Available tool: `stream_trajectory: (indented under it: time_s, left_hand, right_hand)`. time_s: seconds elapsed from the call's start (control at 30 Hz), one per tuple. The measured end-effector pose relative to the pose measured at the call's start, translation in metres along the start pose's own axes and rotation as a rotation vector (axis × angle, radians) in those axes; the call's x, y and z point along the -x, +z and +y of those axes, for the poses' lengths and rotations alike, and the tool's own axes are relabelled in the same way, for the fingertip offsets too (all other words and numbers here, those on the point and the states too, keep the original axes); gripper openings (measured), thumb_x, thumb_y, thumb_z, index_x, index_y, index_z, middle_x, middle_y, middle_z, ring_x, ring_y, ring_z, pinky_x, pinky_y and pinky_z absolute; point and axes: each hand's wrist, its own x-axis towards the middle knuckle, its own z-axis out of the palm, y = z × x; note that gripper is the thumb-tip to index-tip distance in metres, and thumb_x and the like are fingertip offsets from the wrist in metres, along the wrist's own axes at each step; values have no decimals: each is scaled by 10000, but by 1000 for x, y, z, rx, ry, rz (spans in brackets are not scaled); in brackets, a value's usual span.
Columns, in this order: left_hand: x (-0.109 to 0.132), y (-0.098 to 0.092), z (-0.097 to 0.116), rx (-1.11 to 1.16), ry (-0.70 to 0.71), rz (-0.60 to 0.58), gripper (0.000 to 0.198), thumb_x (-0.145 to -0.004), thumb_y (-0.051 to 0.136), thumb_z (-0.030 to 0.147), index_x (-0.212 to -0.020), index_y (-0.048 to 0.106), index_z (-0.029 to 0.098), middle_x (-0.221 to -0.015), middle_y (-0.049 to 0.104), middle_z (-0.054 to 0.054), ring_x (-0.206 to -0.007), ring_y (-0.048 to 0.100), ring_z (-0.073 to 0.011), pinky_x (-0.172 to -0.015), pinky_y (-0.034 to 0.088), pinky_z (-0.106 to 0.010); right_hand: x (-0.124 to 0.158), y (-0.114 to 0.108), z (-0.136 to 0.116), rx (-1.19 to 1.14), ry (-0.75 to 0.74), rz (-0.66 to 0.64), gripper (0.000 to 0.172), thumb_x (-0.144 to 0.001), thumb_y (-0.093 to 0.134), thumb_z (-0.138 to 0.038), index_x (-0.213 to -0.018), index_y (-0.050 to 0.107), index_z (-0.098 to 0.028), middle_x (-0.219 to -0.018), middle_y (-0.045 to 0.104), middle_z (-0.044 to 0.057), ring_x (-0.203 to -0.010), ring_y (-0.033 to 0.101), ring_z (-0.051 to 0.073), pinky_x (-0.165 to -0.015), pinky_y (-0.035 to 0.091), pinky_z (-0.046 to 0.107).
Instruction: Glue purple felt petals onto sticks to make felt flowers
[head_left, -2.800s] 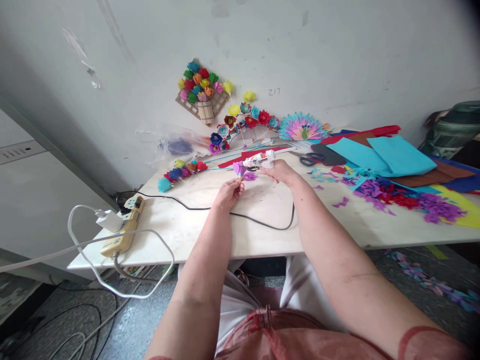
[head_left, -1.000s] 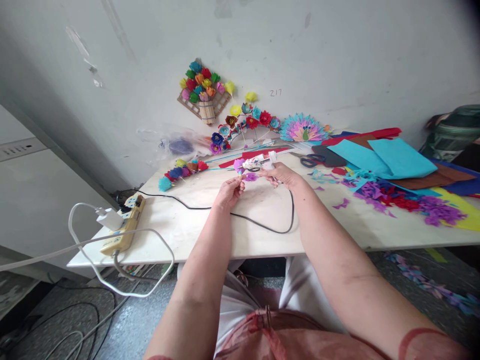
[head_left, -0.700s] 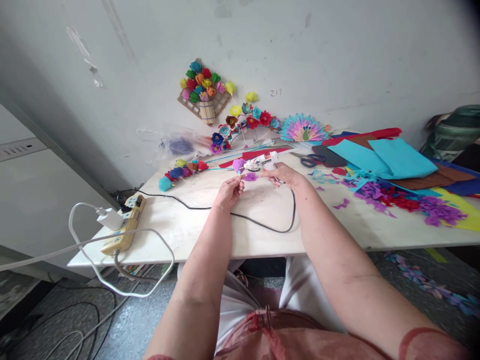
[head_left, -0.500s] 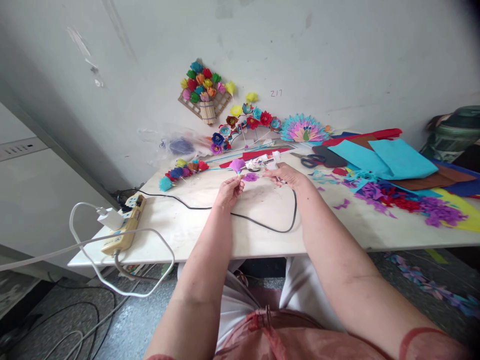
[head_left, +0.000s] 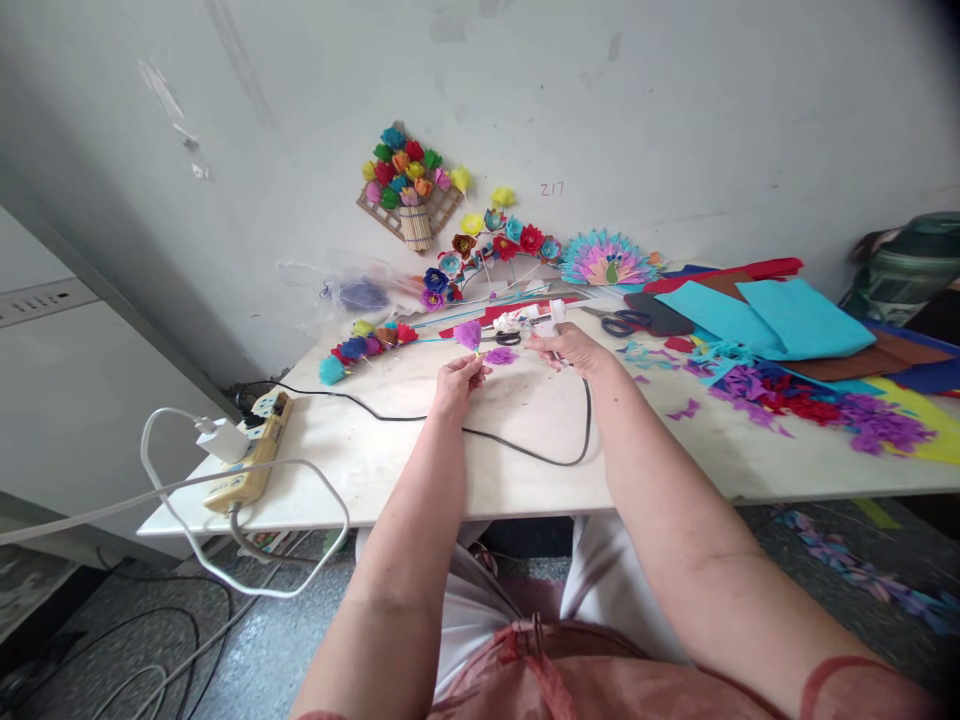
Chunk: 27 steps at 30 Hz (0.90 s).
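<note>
Purple paper flower (head_left: 469,334) pinched in left hand (head_left: 456,376) grip; at its 3 o'clock, right hand (head_left: 571,349) grip clasps glue gun (head_left: 529,321).

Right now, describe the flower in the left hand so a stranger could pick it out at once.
Start at the white table and find the two hands over its middle. The left hand pinches a purple flower upright, just left of the glue gun in the right hand. Unlike the purple piece lying flat beside it, it is raised off the table.
</note>
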Motion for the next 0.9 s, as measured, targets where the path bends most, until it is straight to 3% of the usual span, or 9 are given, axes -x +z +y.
stream_trajectory:
  time_s: [0.9]
  left_hand:
    - [3, 3, 3, -15, -17, 72, 349, -524, 772, 339, -735, 635, 98, -582, 611, -38, -471, 456, -52, -454, 318, -182]
  right_hand:
    - [-8, 6, 6, 150, -29, 72, 340, -557, 734, -351, -520, 460, -154, -345, 403, -58, -284, 327, 46, -297, 237, 200]
